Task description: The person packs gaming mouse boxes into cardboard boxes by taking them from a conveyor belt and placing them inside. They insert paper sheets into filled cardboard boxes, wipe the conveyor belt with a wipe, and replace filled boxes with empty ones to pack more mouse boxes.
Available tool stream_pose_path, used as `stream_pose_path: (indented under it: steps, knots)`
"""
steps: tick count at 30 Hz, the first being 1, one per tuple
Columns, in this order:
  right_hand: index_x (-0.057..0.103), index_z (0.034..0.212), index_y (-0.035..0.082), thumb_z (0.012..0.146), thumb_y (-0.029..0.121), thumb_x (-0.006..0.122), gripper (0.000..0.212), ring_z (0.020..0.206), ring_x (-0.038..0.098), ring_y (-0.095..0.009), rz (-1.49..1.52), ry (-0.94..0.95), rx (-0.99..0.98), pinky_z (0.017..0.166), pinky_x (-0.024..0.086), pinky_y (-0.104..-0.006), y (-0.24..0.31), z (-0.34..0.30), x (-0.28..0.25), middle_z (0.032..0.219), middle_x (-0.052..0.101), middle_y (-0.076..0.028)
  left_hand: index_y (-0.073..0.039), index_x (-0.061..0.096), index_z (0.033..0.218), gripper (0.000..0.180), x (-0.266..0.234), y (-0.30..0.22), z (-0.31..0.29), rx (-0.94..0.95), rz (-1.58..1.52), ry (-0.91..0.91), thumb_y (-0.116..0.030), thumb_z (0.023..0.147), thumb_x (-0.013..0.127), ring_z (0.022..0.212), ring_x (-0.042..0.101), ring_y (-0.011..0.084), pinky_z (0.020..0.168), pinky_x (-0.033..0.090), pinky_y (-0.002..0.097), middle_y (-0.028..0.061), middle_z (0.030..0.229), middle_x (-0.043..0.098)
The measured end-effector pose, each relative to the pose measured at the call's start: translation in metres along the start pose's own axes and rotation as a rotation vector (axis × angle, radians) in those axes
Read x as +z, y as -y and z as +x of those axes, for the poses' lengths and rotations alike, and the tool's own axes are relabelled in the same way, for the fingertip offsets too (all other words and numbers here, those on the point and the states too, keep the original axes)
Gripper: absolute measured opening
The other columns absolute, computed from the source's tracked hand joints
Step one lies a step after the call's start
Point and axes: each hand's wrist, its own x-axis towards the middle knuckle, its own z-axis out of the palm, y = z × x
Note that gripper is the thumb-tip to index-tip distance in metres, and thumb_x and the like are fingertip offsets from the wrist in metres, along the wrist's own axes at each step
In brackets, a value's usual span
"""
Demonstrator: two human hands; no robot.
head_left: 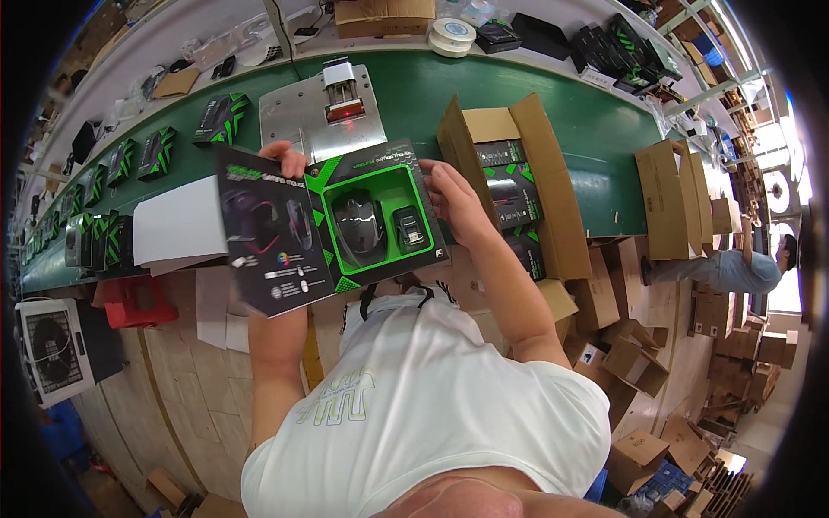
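Note:
Between my two hands is a black and green computer mouse box (397,161), its printed front flap (268,233) swung open to the left. Behind a green-edged window sit a black mouse (359,226) and a small USB receiver (409,226). My left hand (285,160) is closed over the top edge near the fold, its palm hidden by the flap. At the right side, my right hand (456,203) grips the box edge, thumb and fingers partly behind it. Beyond the box, a metal machine (345,95) with a red light stands on the green table (414,78).
An open carton (553,181) holding similar boxes stands close to my right hand. More mouse boxes (155,154) line the table's left side, with a white sheet (177,220) nearer. A red stool (142,300) is below the edge. Another person (751,269) works far right among cartons.

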Motion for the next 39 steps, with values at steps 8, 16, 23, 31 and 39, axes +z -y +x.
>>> stream_pose_path:
  steps: [8,16,23,31,39]
  knots:
    - [0.04,0.146,0.016,0.093,0.044,0.06,0.064,0.085,0.054,-0.008,-0.034,0.107,0.068,0.068,0.041,-0.0247,0.022,0.027,-0.002,0.101,0.06,-0.001,-0.01,0.072,0.111,0.033,0.115,0.037,0.022,-0.31,1.746,-0.448,-0.024,0.081,0.073,0.123,0.048,0.035,0.104,0.038,0.0422,0.017,0.13,0.056]
    - [0.053,0.109,0.009,0.076,0.012,0.075,0.04,0.08,0.058,-0.011,0.163,-0.413,-0.495,0.065,0.045,-0.0244,0.042,-0.044,-0.104,0.09,0.06,-0.005,-0.001,0.064,0.115,0.033,0.126,0.024,-0.028,-0.131,1.995,-0.471,-0.011,0.084,0.067,0.123,0.049,0.038,0.105,0.037,0.0442,0.0215,0.131,0.054]
    - [0.049,0.115,0.002,0.077,0.002,0.076,0.046,0.091,0.06,-0.014,-0.431,-1.066,-0.699,0.077,0.052,-0.0284,0.008,-0.171,-0.192,0.107,0.056,-0.008,0.0,0.064,0.112,0.026,0.117,0.005,-0.115,0.029,1.823,-0.755,-0.012,0.088,0.064,0.124,0.048,0.0355,0.107,0.036,0.045,0.021,0.133,0.053]
    - [0.055,0.127,-0.004,0.084,-0.003,0.07,0.046,0.098,0.063,-0.015,-0.413,-0.995,-0.574,0.084,0.052,-0.0282,-0.058,-0.208,-0.191,0.112,0.063,-0.01,-0.002,0.061,0.121,0.041,-0.042,-0.055,-0.203,-0.514,2.213,-0.966,-0.028,0.091,0.064,0.128,0.046,0.037,0.107,0.036,0.045,0.0223,0.138,0.05]
    - [0.064,0.115,-0.002,0.084,0.011,0.073,0.035,0.085,0.063,-0.016,-0.487,-1.098,-0.288,0.078,0.051,-0.0283,-0.116,-0.185,-0.205,0.093,0.067,-0.007,0.002,0.038,0.143,0.072,-0.097,-0.095,-0.268,-1.238,2.539,-0.848,-0.037,0.088,0.065,0.138,0.033,0.0426,0.114,0.029,0.0476,0.027,0.147,0.039]
